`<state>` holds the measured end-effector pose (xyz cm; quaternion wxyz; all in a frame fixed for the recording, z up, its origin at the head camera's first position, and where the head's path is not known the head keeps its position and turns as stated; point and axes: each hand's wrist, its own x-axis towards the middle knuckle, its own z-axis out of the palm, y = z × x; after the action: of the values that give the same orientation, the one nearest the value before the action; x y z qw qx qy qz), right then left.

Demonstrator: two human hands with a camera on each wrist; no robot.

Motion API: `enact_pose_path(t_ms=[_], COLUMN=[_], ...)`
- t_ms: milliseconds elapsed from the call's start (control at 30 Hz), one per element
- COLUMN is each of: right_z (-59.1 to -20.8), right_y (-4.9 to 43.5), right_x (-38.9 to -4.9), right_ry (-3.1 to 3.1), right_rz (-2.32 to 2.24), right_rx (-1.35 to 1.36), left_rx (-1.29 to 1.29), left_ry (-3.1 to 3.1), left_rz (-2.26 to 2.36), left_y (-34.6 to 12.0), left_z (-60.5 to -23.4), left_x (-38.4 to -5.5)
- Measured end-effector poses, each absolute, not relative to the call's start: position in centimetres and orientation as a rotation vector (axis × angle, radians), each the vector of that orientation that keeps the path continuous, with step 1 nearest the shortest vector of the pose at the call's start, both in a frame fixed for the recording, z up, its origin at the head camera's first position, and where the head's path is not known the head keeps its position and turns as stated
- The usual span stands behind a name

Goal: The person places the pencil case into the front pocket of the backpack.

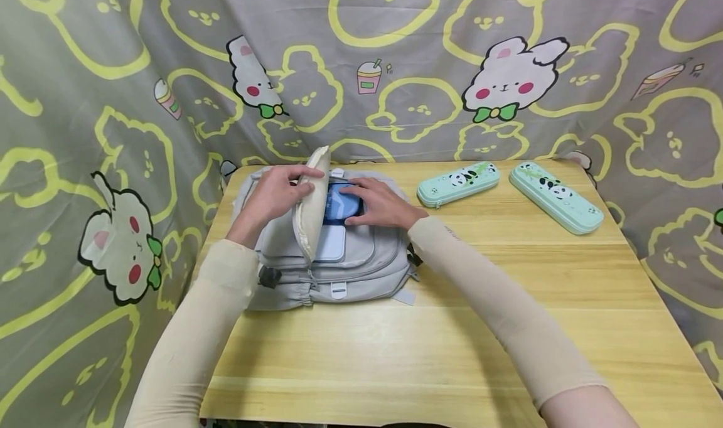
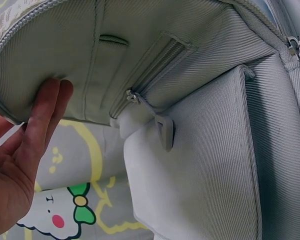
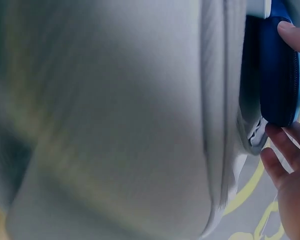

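Blue case (image 1: 337, 204) (zippered) sits between the right hand's (image 1: 386, 204) thumb and fingers.

A blurred grey fabric bag (image 3: 115, 110) fills the left and centre of the frame, its seamed edge running upright right of centre. Along the right edge, the right hand (image 3: 294, 187) grips a dark blue zippered case (image 3: 276, 75), thumb against its upper part, fingertips at its lower end. A pale object (image 3: 259, 7) is cut off at the top edge; grey cloth with yellow lines (image 3: 247, 215) shows lower right
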<state>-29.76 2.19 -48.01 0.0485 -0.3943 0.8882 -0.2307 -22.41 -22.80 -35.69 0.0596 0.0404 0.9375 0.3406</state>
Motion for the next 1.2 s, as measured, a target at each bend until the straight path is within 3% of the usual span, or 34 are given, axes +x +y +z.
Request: enact_pose_path(t_ms=[433, 1200], right_z=[-48.2, -49.1], right_y=[0.7, 3.2], right_x=[-29.7, -29.7], right_ry=[2.71, 2.693], right_rz=[-0.716, -1.057], right_rx=[-1.197, -1.203], left_rx=[0.165, 0.101], left_ry=[2.829, 2.823], left_rz=[1.071, 1.1], left_y=[-23.0, -23.6], left_z=[-35.8, -35.9], left_x=[-22.4, -22.3])
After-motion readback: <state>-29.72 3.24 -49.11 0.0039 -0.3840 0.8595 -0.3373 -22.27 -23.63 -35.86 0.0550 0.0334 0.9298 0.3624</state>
